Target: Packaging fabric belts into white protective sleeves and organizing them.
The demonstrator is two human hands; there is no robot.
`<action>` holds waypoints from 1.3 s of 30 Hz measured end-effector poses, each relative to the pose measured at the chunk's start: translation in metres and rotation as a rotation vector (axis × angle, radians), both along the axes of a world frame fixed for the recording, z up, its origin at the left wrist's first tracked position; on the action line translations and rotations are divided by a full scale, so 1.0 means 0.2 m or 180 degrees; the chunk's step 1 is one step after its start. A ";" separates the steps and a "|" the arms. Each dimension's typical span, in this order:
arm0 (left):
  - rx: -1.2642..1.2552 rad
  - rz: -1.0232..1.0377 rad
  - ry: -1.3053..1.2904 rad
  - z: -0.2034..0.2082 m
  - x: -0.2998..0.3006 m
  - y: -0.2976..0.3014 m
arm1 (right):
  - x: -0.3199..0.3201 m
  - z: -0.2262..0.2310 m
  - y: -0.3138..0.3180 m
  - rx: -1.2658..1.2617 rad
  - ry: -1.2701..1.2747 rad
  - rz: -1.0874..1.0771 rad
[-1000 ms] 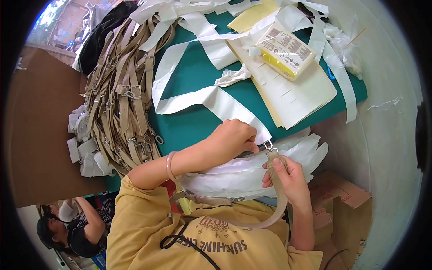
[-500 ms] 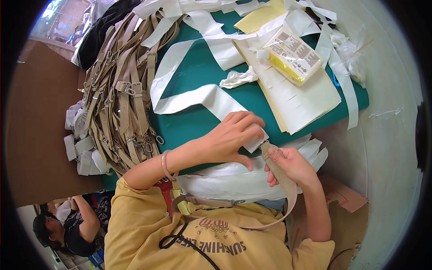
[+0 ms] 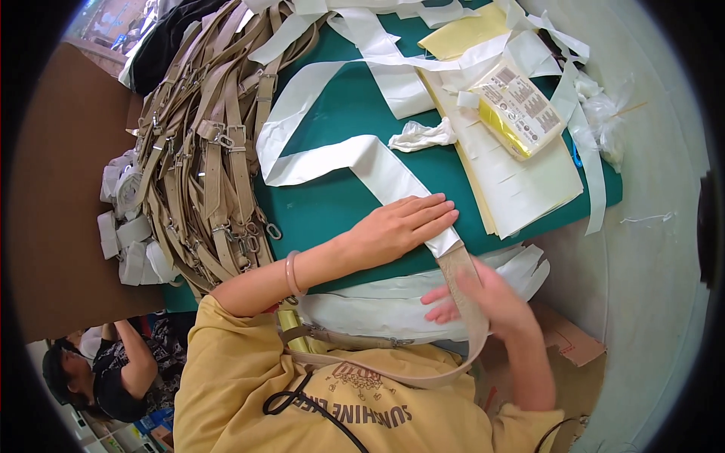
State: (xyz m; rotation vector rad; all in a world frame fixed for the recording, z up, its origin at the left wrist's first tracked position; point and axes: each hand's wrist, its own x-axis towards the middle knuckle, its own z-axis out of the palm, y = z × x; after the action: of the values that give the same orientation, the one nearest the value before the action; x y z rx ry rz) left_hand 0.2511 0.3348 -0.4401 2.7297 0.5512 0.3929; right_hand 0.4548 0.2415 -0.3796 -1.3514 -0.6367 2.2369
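My left hand (image 3: 404, 226) lies flat, fingers stretched out together, on a white paper-like strip (image 3: 381, 177) on the green tabletop. At the strip's near end, a beige strap (image 3: 472, 313) meets or overlaps it; exactly how they join I cannot tell. The strap hangs off the table edge and curves left across my lap. Beside and partly behind the strap is my right hand (image 3: 498, 302), blurred by motion, its fingers spread and not gripping.
A heap of beige straps with metal buckles (image 3: 204, 151) covers the table's left side. White rolls (image 3: 136, 234) sit beside it. Paper sheets (image 3: 521, 189) bear a wrapped packet (image 3: 517, 109) on the right. A crumpled white piece (image 3: 423, 136) lies mid-table. Another person (image 3: 121, 370) is at lower left.
My left hand has gone from raised with curled fingers to flat on the white strip. My right hand has let go of the strap, and its fingers have spread.
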 end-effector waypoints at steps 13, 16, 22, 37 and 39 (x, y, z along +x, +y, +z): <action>-0.0107 -0.0275 -0.0455 -0.01 0.04 -0.02 | 0.08 0.03 -0.05 0.0039 -0.0560 0.0235; -0.0308 -0.0411 -0.0545 -0.01 0.02 -0.04 | 0.06 0.05 0.07 0.0013 -0.0306 0.0361; 0.0116 0.0436 -0.0357 0.11 -0.08 0.08 | 0.04 0.03 0.17 0.0034 0.0146 0.0342; -0.0780 0.3381 0.0789 1.69 -1.04 -1.38 | -0.08 1.00 -0.31 0.2310 -0.2173 0.2737; -0.1820 0.4191 0.0916 1.82 -1.06 -1.55 | -0.13 1.02 -0.19 0.2781 -0.1796 0.3236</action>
State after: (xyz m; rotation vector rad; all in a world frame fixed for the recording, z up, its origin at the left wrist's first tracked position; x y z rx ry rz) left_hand 0.0391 0.0244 -0.0753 1.5447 2.1006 0.0668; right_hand 0.4283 0.2029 -0.1756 -1.2469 -2.5759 1.6194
